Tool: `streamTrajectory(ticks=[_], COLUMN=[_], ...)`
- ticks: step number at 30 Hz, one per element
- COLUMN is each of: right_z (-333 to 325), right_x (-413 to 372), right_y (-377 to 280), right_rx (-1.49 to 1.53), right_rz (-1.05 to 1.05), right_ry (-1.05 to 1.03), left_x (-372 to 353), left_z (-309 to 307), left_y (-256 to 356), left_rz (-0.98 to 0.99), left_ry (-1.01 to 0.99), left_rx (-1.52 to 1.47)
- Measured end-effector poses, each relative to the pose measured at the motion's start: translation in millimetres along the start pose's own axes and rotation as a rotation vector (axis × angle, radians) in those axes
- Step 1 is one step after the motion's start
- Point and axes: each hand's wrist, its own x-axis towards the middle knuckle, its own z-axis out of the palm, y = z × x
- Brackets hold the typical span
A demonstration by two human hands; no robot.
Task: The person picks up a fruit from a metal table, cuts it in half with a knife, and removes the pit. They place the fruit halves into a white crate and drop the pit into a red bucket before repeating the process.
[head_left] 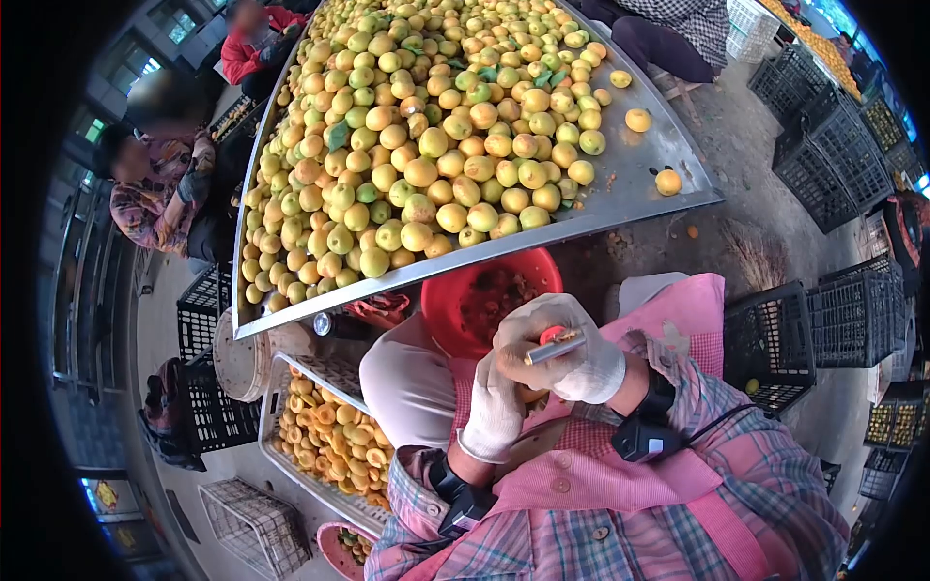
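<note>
Both my hands wear whitish gloves and meet in front of my chest, above my lap. My right hand [579, 356] is closed around a small tool [556, 349] with a metal shaft and a red part; its working end is hidden. Against it, my left hand [492, 412] is closed, fingers curled. A bit of yellow-orange shows between the hands, too covered to name. Just beyond them stands a red basin [449, 308] with dark scraps inside. Whole yellow-green apricots [417, 174] are heaped on the metal table [668, 136] ahead.
At my left sits a white crate [274, 407] of halved orange fruit [334, 436]. A wire-like basket [254, 523] and a pink bowl [334, 547] are on the floor. Black crates [775, 339] stand along the right. Other people [160, 194] sit around the table.
</note>
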Motion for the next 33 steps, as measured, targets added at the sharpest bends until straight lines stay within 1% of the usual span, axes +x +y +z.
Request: streamTrajectory(ticks=[1, 2, 4, 5, 6, 8, 9, 10, 12, 13, 14, 16, 17, 18, 20, 21, 22, 23, 24, 25, 26, 27, 28, 29, 30, 31, 32, 33], right_z=[-0.4, -1.0, -2.4, -3.3, -4.1, -6.0, -6.1, 4.9, 7.0, 5.2, 10.1, 7.0, 12.5, 6.4, 3.0, -1.5, -5.8, -6.8, -7.7, -3.4, 3.0, 6.3, 14.7, 22.0, 26.9, 29.8, 27.9, 26.8], right_x=[-1.2, -2.5, -5.4, -6.7, -8.2, -9.3, -9.7, -13.2, -17.6, -18.6, -19.1, -31.0, -35.0, -15.5, -4.7, -2.1, 0.1, 3.3, 5.1, 3.4, 1.9, -2.9, -6.7, -7.9, -7.8, -6.0, -3.0, -2.1], right_y=[-1.2, -1.0, 1.0, 1.6, 2.1, -4.2, -6.3, 5.7, -2.8, -2.2, -2.6, 18.8, 27.7, 18.1, 4.5, 4.8, 5.5, 3.0, 11.3, 15.5, 16.2, 27.8, 32.8, 37.9, 43.0, 47.1, 45.4, 48.4], right_rx=[0.069, 0.138, 0.106, 0.067, 0.029, 0.063, 0.097, 0.224, 0.138, 0.141, 0.109, 0.579, 0.948, 0.906, 0.822, 0.716, 0.612, 0.472, 0.359, 0.332, 0.303, 0.371, 0.338, 0.333, 0.325, 0.295, 0.262, 0.268], right_rz=[0.019, 0.038, 0.031, -0.012, -0.055, -0.015, 0.022, -0.125, -0.096, -0.043, -0.056, 0.125, 0.188, 0.053, 0.06, 0.124, 0.187, 0.334, 0.358, 0.455, 0.553, 0.593, 0.644, 0.646, 0.644, 0.622, 0.673, 0.66], right_ry=[-0.044, -0.088, -0.097, -0.113, -0.127, -0.138, -0.144, -0.136, -0.292, -0.221, -0.055, 0.046, 0.219, 0.108, 0.361, 0.417, 0.469, 0.504, 0.44, 0.423, 0.405, 0.31, 0.285, 0.245, 0.213, 0.213, 0.192, 0.161], left_x=[10.7, 6.5, 12.9, 15.2, 12.6, 6.6, 11.3, 14.6, 20.3, 19.7, 13.6, 10.2, 14.0, 17.2, 26.1, 32.7, 34.2, 34.3, 34.2, 34.2, 34.3, 34.7, 38.2, 37.7, 38.3, 36.7, 34.3, 33.3], left_z=[-13.5, -12.1, -11.8, -18.1, -17.4, -14.3, -18.4, -18.1, -14.9, -13.4, -14.3, -16.2, -17.8, -20.3, -25.2, -24.5, -24.8, -26.3, -28.3, -30.8, -30.6, -29.1, -30.7, -33.2, -34.7, -35.1, -34.5, -31.7], left_y=[32.6, 24.9, 29.2, 36.4, 31.7, 18.7, 25.7, 30.0, 36.3, 37.1, 25.6, 29.0, 27.2, 28.6, 35.2, 37.9, 37.8, 36.8, 35.5, 34.6, 29.6, 21.6, 22.9, 31.0, 32.2, 30.8, 26.7, 13.8], left_rz=[-0.528, -0.534, -0.426, -0.654, -0.657, -0.654, -0.567, -0.569, -0.096, 0.136, 0.07, -0.246, -0.099, -0.098, -0.795, -0.894, -0.887, -0.763, -0.638, -0.583, -0.579, -0.366, -0.155, -0.174, -0.166, -0.244, -0.32, -0.257], left_ry=[-0.194, -0.189, -0.209, -0.301, -0.297, -0.315, -0.397, -0.392, -0.333, -0.301, -0.396, -0.363, -0.307, -0.302, -0.197, -0.106, -0.099, 0.007, 0.112, 0.193, 0.206, 0.285, 0.353, 0.332, 0.317, 0.311, 0.3, 0.328], left_rx=[-0.272, -0.274, -0.142, -0.351, -0.354, -0.418, -0.408, -0.413, -0.36, -0.329, -0.187, -0.321, -0.19, -0.186, -0.969, -0.964, -0.957, -0.844, -0.728, -0.667, -0.66, -0.433, -0.204, -0.224, -0.167, -0.224, -0.281, -0.256])
